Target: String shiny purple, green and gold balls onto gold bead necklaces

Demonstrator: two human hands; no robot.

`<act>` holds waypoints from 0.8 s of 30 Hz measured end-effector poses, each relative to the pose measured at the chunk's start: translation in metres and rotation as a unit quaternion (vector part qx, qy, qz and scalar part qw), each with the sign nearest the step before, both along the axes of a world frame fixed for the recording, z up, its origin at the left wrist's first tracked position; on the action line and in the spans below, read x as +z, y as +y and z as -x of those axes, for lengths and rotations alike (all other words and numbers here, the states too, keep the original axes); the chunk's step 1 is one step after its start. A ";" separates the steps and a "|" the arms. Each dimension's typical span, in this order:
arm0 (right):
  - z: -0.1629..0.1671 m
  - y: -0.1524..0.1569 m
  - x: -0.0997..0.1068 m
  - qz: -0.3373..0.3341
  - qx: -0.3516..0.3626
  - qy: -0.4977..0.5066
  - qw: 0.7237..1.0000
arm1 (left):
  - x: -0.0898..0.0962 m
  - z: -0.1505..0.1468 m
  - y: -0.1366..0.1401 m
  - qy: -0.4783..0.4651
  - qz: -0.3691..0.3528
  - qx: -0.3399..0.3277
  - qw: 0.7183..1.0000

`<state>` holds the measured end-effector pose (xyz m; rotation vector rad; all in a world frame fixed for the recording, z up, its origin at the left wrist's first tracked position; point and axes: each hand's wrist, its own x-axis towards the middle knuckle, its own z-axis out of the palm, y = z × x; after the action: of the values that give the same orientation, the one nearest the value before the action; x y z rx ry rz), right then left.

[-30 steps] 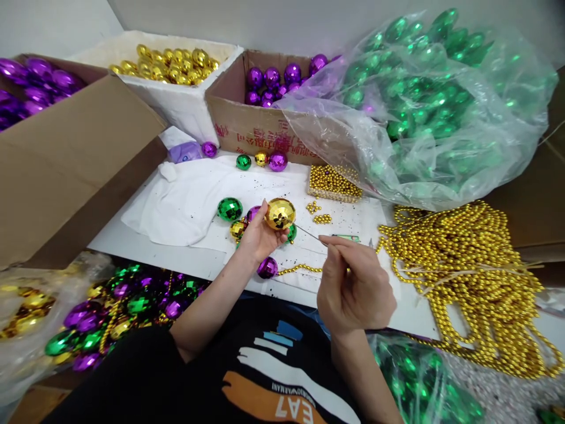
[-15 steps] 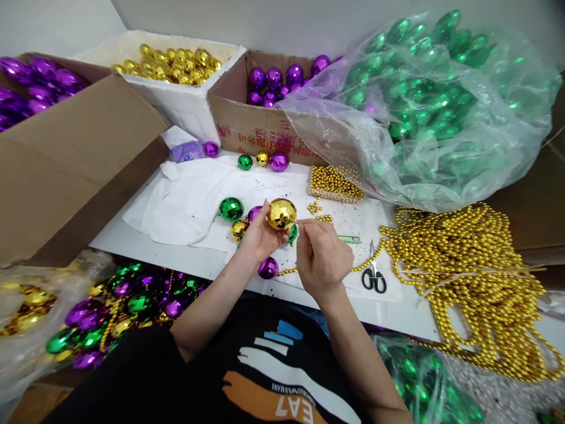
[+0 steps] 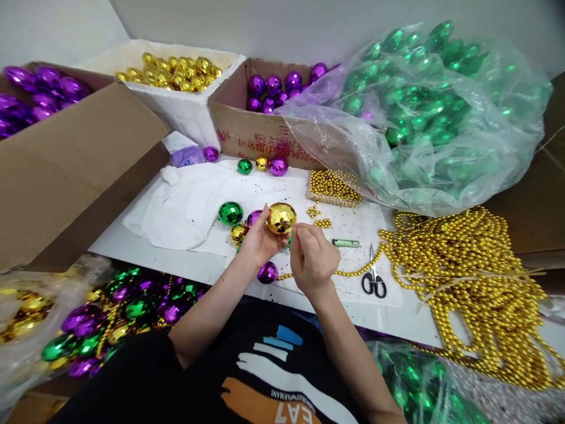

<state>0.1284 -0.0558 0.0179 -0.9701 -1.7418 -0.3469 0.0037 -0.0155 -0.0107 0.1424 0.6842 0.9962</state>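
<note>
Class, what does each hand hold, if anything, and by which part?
The left hand holds the gold ball by its side and underside. What, if anything, the right hand grips cannot be told.

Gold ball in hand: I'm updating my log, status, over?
Left hand holding gold ball. Right hand closed beside it, contents hidden. Scissors off right, not in the way.

Held gold faceted ball (image 3: 282,217): one, centre
White foam box (image 3: 189,112): one, upper left
Black-handled metal scissors (image 3: 374,274): one pair, lower right
</note>
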 end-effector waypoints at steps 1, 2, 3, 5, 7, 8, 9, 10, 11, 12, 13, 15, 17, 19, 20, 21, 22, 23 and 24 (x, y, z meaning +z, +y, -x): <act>0.000 0.001 -0.003 0.003 -0.001 -0.002 1.000 | 0.001 0.000 0.000 -0.001 0.000 0.000 1.000; 0.001 0.002 -0.006 0.008 -0.002 -0.004 1.000 | 0.001 0.000 -0.001 -0.002 -0.002 0.001 1.000; 0.001 0.003 -0.008 0.013 -0.005 -0.008 1.000 | 0.002 -0.001 -0.001 -0.004 -0.003 0.002 1.000; 0.003 0.005 -0.013 0.025 -0.014 -0.017 0.999 | 0.003 -0.001 -0.003 -0.004 -0.007 0.006 1.000; 0.003 0.005 -0.016 0.036 -0.028 -0.019 0.999 | 0.005 -0.001 -0.005 0.005 -0.018 0.009 1.000; 0.003 0.005 -0.017 0.043 -0.037 -0.017 0.998 | 0.006 -0.002 -0.006 0.014 -0.028 0.008 0.999; 0.002 0.004 -0.018 0.051 -0.046 -0.011 0.998 | 0.009 -0.002 -0.005 0.025 -0.042 0.004 0.999; 0.000 0.002 -0.017 0.060 -0.054 0.001 0.997 | 0.012 -0.003 -0.004 0.037 -0.059 0.000 0.998; -0.002 0.000 -0.017 0.072 -0.060 0.019 0.995 | 0.015 -0.005 -0.001 0.051 -0.079 -0.005 0.996; -0.006 -0.002 -0.016 0.085 -0.065 0.043 0.993 | 0.019 -0.007 0.002 0.064 -0.100 -0.007 0.993; -0.010 -0.004 -0.016 0.100 -0.068 0.072 0.990 | 0.023 -0.009 0.006 0.078 -0.123 -0.004 0.989; -0.020 -0.008 -0.017 0.138 -0.071 0.137 0.978 | 0.030 -0.016 0.017 0.107 -0.171 0.012 0.979; -0.032 -0.010 -0.022 0.194 -0.067 0.196 0.959 | 0.034 -0.025 0.029 0.136 -0.210 0.036 0.968; -0.046 -0.010 -0.031 0.263 -0.053 0.237 0.934 | 0.035 -0.034 0.038 0.164 -0.232 0.046 0.958; -0.053 -0.010 -0.036 0.296 -0.046 0.248 0.921 | 0.035 -0.039 0.041 0.176 -0.238 0.046 0.954; -0.060 -0.010 -0.041 0.320 -0.044 0.255 0.911 | 0.034 -0.044 0.044 0.186 -0.243 0.043 0.951; -0.067 -0.009 -0.045 0.332 -0.049 0.258 0.906 | 0.034 -0.049 0.045 0.190 -0.246 0.039 0.950; -0.073 -0.009 -0.048 0.332 -0.060 0.257 0.905 | 0.033 -0.054 0.046 0.190 -0.249 0.037 0.949; -0.079 -0.008 -0.049 0.323 -0.076 0.251 0.909 | 0.034 -0.058 0.045 0.186 -0.252 0.034 0.949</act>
<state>0.2070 -0.0642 -0.0307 -1.5141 -1.3087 0.3954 0.0615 0.0299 0.0233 0.7745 0.7656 1.2103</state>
